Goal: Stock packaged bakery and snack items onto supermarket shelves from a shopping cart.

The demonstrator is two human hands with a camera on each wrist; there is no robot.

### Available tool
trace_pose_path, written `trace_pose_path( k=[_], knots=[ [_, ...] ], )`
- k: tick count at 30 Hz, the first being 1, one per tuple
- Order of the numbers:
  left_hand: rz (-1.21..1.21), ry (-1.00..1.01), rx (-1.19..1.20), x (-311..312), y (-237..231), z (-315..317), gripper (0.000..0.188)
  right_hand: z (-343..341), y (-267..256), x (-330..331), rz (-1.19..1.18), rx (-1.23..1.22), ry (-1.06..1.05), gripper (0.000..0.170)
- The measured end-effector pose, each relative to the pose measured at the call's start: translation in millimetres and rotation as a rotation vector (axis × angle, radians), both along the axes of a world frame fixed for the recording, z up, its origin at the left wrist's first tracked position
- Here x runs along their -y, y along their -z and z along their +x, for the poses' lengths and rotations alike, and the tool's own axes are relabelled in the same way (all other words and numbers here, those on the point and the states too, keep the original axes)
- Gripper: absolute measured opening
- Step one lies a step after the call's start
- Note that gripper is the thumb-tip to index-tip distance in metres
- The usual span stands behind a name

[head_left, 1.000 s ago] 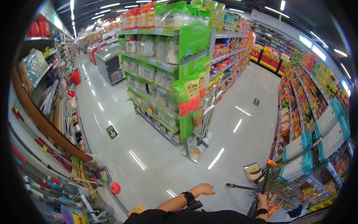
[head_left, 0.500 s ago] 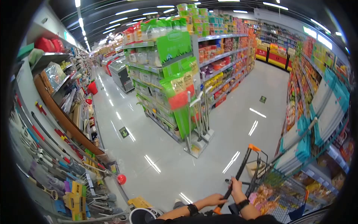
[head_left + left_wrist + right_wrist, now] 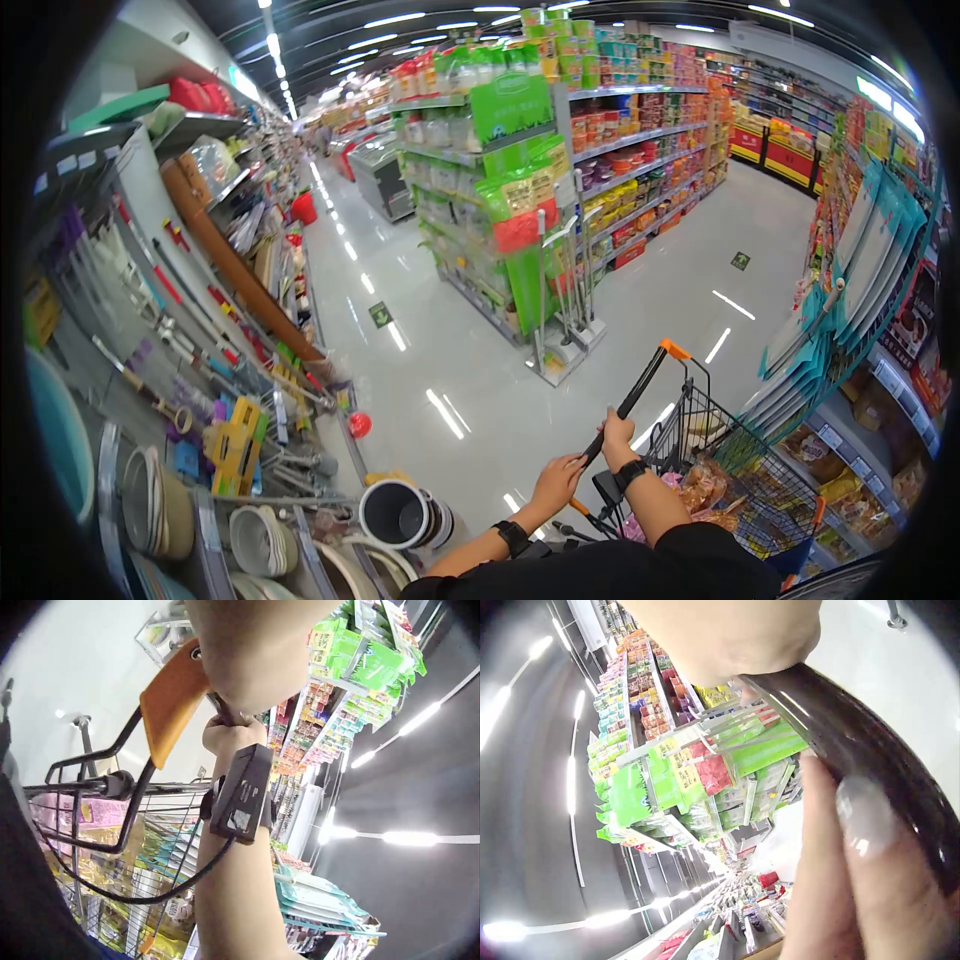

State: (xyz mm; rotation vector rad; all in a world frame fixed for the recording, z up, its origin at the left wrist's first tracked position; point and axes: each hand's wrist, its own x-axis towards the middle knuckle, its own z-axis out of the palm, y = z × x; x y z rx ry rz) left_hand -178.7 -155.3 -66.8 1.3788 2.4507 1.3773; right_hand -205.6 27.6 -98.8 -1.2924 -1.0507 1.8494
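A shopping cart (image 3: 690, 425) with a black wire basket stands in front of me to the right. My right hand (image 3: 618, 432) grips its black handle (image 3: 643, 385), which has orange ends. Closer to my body, my left hand (image 3: 558, 487) holds the same handle below the right hand. In the right wrist view, left-hand fingers (image 3: 866, 817) lie against the dark handle bar (image 3: 862, 735). The left wrist view shows the right hand (image 3: 234, 739) beyond the left one, near an orange end piece (image 3: 174, 701). Bagged goods (image 3: 708, 485) lie in the basket.
A bin (image 3: 392, 512) and stacked basins (image 3: 155, 500) stand at the left, below hanging mops and poles. Ahead is a shelf end with green packs (image 3: 515, 200) and long-handled dustpans (image 3: 565, 340). Teal-edged packs (image 3: 850, 280) hang at the right, close by the cart.
My left hand, off the cart a second ago, has moved right onto the handle. The handle has swung up into the middle of my view, and the view has shifted, showing more left-hand shelving.
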Motion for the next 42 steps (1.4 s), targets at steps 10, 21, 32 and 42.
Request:
trace_pose_path(
  k=[10,21,32,42],
  knots=[
    [0.162,-0.145,0.020,88,-20,115,0.012,78,-24,35,0.961,0.443,-0.211,0.042],
    [-0.069,0.049,0.460,107,31,215,0.023,330,-11,71,1.601,0.594,-0.504,0.041],
    [-0.638,0.799,0.266,-2,67,280,0.073,521,44,29,0.661,1.234,-0.814,0.048],
    [-1.046,0.693,0.001,-94,13,312,0.044,577,49,-36,0.613,1.161,-1.045,0.044]
  ],
)
